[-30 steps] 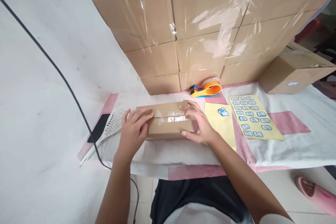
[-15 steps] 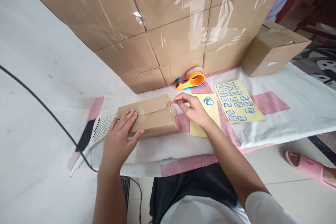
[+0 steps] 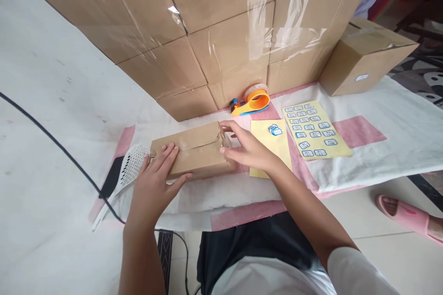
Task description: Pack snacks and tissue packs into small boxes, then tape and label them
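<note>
A closed cardboard box (image 3: 195, 150) lies lengthwise on the cloth in front of me, a seam running along its top and its right end looking creased. My left hand (image 3: 157, 166) rests flat with fingers spread on the box's left end, its thumb along the front edge. At the other end, my right hand (image 3: 244, 145) curls over the box's edge, fingertips at the far corner and thumb on the near part of the top. What the lower fingers touch is partly hidden.
Behind the box rises a wall of taped cartons (image 3: 231, 50), with an orange tape dispenser (image 3: 254, 101) at its foot. Label sheets (image 3: 314, 131) lie right, near another carton (image 3: 367, 62). A white fly swatter (image 3: 128, 173) and black cable (image 3: 62, 143) are left. A pink slipper (image 3: 403, 214) shows below.
My right hand has moved left onto the box's right end, its thumb and fingers spreading over the edge. My left hand stays on the box. The view has shifted slightly.
</note>
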`<state>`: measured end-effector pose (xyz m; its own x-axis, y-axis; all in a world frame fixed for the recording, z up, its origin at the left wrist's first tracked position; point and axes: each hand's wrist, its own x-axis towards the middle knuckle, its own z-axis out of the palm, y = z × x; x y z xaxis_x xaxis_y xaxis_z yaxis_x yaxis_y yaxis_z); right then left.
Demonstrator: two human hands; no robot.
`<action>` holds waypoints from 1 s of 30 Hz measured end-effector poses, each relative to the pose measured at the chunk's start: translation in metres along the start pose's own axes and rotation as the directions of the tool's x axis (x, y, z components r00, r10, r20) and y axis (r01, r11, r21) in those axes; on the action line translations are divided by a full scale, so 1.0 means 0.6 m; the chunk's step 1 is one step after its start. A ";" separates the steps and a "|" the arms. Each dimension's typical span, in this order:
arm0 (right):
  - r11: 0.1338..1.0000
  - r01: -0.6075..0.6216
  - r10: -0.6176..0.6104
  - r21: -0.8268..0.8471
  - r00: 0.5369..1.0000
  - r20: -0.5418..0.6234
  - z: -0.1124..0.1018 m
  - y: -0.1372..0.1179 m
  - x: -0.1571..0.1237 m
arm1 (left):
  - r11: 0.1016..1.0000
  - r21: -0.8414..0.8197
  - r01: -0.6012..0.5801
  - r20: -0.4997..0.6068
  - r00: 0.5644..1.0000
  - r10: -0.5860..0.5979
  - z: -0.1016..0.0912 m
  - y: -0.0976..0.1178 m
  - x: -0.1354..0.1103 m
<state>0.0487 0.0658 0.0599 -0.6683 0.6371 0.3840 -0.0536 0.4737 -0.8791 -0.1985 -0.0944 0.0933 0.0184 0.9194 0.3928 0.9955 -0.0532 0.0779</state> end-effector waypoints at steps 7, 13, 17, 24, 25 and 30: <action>0.936 -0.300 0.224 -0.184 0.910 -0.349 -0.078 0.044 0.015 | 0.998 0.067 0.013 0.000 1.000 -0.013 0.008 0.029 0.015; 0.680 -0.634 0.267 -0.368 0.682 -0.681 -0.169 0.149 0.115 | 0.998 0.056 0.024 -0.049 0.999 -0.021 0.009 0.037 0.012; 0.681 -0.668 0.214 -0.301 0.574 -0.790 -0.162 0.169 0.127 | 0.993 0.112 0.030 -0.051 0.998 -0.024 0.004 0.045 0.023; 0.791 -0.584 0.305 -0.184 0.636 -0.709 -0.113 0.133 0.102 | 0.971 0.231 0.061 0.069 0.994 -0.079 -0.010 0.065 0.038; 0.803 -0.571 0.312 -0.171 0.647 -0.695 -0.103 0.128 0.103 | 0.972 0.225 0.066 0.066 0.994 -0.083 -0.010 0.065 0.037; 0.804 -0.585 0.409 -0.106 0.673 -0.616 -0.052 0.132 0.142 | 0.975 0.213 0.067 0.029 0.997 -0.075 -0.002 0.066 0.030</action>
<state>0.0103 0.1767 0.0318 -0.0148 0.9972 0.0728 0.4263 0.0722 -0.9017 -0.1586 -0.0804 0.1042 -0.0539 0.9319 0.3587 0.9914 0.0930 -0.0925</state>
